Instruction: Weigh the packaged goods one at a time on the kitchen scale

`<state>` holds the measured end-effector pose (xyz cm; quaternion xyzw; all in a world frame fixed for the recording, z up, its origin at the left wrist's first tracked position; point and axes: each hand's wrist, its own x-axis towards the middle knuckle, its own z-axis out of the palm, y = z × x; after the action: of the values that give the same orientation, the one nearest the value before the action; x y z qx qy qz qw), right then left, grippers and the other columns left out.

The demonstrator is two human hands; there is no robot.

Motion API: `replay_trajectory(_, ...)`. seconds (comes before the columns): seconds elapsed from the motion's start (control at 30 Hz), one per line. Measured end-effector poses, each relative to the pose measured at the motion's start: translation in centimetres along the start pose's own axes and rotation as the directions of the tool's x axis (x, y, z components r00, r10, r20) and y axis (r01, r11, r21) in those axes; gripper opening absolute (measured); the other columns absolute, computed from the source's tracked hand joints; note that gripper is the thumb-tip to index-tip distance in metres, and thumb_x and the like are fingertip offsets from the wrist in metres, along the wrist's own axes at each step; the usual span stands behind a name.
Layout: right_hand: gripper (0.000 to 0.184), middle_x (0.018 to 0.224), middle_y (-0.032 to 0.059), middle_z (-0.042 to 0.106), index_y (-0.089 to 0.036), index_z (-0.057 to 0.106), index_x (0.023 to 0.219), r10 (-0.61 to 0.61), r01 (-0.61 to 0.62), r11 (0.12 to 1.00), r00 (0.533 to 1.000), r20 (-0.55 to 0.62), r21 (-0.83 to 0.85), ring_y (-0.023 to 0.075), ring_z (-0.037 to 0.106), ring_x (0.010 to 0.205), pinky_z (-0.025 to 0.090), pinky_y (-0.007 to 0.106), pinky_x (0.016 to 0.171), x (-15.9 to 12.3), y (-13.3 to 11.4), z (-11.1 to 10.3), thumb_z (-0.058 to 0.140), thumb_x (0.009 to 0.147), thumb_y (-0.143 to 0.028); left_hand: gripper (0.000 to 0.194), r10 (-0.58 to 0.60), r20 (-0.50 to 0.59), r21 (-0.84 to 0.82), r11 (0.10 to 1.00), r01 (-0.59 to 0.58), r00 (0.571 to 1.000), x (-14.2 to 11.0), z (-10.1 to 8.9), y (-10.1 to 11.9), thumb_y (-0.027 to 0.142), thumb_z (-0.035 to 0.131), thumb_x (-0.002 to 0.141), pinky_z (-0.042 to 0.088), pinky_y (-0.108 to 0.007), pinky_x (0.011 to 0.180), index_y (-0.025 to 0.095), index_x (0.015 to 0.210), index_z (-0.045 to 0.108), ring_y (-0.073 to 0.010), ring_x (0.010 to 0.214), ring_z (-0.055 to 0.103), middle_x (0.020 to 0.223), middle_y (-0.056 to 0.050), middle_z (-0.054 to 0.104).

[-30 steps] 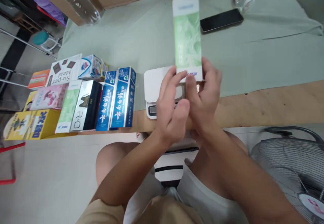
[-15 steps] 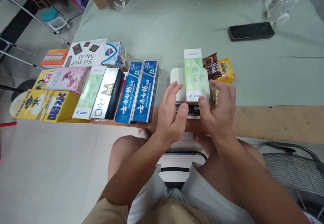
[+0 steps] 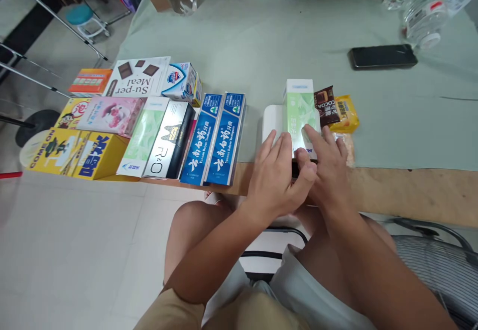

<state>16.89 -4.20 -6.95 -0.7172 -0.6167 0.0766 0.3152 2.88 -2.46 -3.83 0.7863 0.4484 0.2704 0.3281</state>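
Observation:
A green and white box [image 3: 299, 102] lies lengthwise on a small white kitchen scale [image 3: 272, 121], whose front with the display is mostly hidden by my hands. My left hand [image 3: 278, 180] is at the box's lower left corner, fingers stretched and thumb out to the right. At the lower right, my right hand [image 3: 328, 165] has its fingers spread, the index fingertip over the box's right edge; whether it presses on the box I cannot tell. Right of the scale are a brown cocoa packet [image 3: 327, 106], a yellow packet [image 3: 345, 114] and a pale packet [image 3: 346, 146], partly covered by my right hand.
To the left stand two blue toothpaste boxes [image 3: 225, 143], a black and white box [image 3: 168, 141], another green box [image 3: 145, 136], a yellow box [image 3: 99, 156] and several more cartons. A phone [image 3: 384, 57] and plastic bottles [image 3: 425, 16] lie at the back right. A fan [image 3: 433, 265] stands at lower right.
The green box went from being held up between my hands to lying on the scale. My hands parted, then moved in close round its near end. The view shifted, showing the packets.

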Motion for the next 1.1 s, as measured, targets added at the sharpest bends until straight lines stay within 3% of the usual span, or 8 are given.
replay_trajectory(0.3, 0.046, 0.135, 0.0105, 0.075, -0.025, 0.065, 0.140, -0.110, 0.127, 0.988, 0.977, -0.181, 0.087, 0.0322, 0.069, 0.131, 0.061, 0.054, 0.104, -0.9, -3.0, -0.1, 0.055, 0.100, -0.046, 0.079, 0.086, -0.111, -0.160, 0.982, -0.104, 0.990, -0.9, -0.9, 0.1, 0.059, 0.029, 0.105, 0.043, -0.052, 0.129, 0.001, 0.159, 0.036, -0.0323, 0.161, 0.039, 0.168, -0.028, 0.041)
replay_trajectory(0.53, 0.040, 0.147, 0.0120, 0.067, -0.028, 0.067, 0.139, -0.301, 0.335, 0.934, 0.926, -0.228, 0.128, 0.0292, 0.072, 0.128, 0.065, 0.043, 0.100, -1.7, -5.9, 1.5, 0.064, 0.100, -0.039, 0.064, 0.069, -0.295, -0.205, 0.970, -0.134, 0.953, -2.6, -6.4, -1.1, 0.062, 0.035, 0.107, 0.051, -0.047, 0.121, 0.013, 0.138, 0.063, -0.0297, 0.141, 0.063, 0.148, -0.019, 0.067)
replay_trajectory(0.63, 0.038, 0.157, 0.0146, 0.059, -0.027, 0.071, 0.135, -0.367, 0.388, 0.914, 0.915, -0.166, 0.121, 0.0313, 0.071, 0.129, 0.064, 0.042, 0.100, -2.4, -7.7, 3.0, 0.064, 0.101, -0.040, 0.045, -0.002, -0.455, -0.254, 0.959, -0.128, 0.891, -3.4, -9.7, -2.5, 0.054, 0.044, 0.108, 0.054, -0.047, 0.117, 0.022, 0.126, 0.070, -0.0267, 0.130, 0.069, 0.137, -0.009, 0.074)
replay_trajectory(0.73, 0.036, 0.159, 0.0190, 0.055, -0.026, 0.072, 0.134, -0.395, 0.398, 0.914, 0.917, -0.055, 0.075, 0.0326, 0.072, 0.128, 0.065, 0.041, 0.093, -2.8, -9.7, 4.8, 0.061, 0.103, -0.041, 0.029, -0.091, -0.628, -0.266, 0.958, -0.103, 0.773, -4.3, -12.8, -4.3, 0.044, 0.054, 0.105, 0.055, -0.047, 0.115, 0.027, 0.114, 0.075, -0.0257, 0.125, 0.070, 0.120, -0.003, 0.078)
replay_trajectory(0.8, 0.037, 0.158, 0.0199, 0.057, -0.028, 0.072, 0.136, -0.385, 0.384, 0.923, 0.923, 0.022, 0.029, 0.0346, 0.071, 0.129, 0.065, 0.043, 0.091, -2.9, -11.0, 5.9, 0.060, 0.103, -0.040, 0.024, -0.158, -0.690, -0.264, 0.964, -0.043, 0.707, -4.8, -14.5, -5.4, 0.041, 0.056, 0.102, 0.054, -0.047, 0.115, 0.028, 0.103, 0.077, -0.0269, 0.124, 0.069, 0.110, -0.003, 0.079)
replay_trajectory(0.9, 0.041, 0.153, 0.0199, 0.061, -0.027, 0.069, 0.140, -0.400, 0.401, 0.916, 0.913, 0.080, -0.004, 0.0407, 0.059, 0.143, 0.059, 0.056, 0.106, -2.8, -12.2, 6.9, 0.061, 0.102, -0.039, 0.027, -0.242, -0.710, -0.255, 0.964, 0.079, 0.661, -5.4, -16.1, -6.7, 0.043, 0.054, 0.101, 0.054, -0.050, 0.111, 0.028, 0.095, 0.076, -0.0275, 0.119, 0.069, 0.106, -0.003, 0.078)
replay_trajectory(0.97, 0.041, 0.143, 0.0179, 0.068, -0.026, 0.069, 0.139, -0.450, 0.450, 0.893, 0.891, 0.064, 0.014, 0.0417, 0.055, 0.146, 0.052, 0.061, 0.114, -2.7, -12.5, 7.2, 0.062, 0.101, -0.039, 0.029, -0.267, -0.707, -0.232, 0.962, 0.142, 0.655, -5.7, -16.6, -7.4, 0.044, 0.053, 0.100, 0.056, -0.050, 0.103, 0.027, 0.094, 0.076, -0.0261, 0.111, 0.070, 0.097, -0.002, 0.078)
replay_trajectory(1.1, 0.033, 0.140, 0.0165, 0.067, -0.025, 0.071, 0.130, -0.486, 0.483, 0.872, 0.874, 0.026, 0.076, 0.0385, 0.058, 0.144, 0.053, 0.058, 0.113, -2.8, -12.4, 7.2, 0.060, 0.100, -0.029, 0.021, -0.308, -0.612, -0.196, 0.951, 0.238, 0.728, -6.0, -17.0, -8.6, 0.041, 0.060, 0.096, 0.057, -0.040, 0.076, 0.026, 0.095, 0.074, -0.0192, 0.078, 0.067, 0.082, 0.001, 0.075)
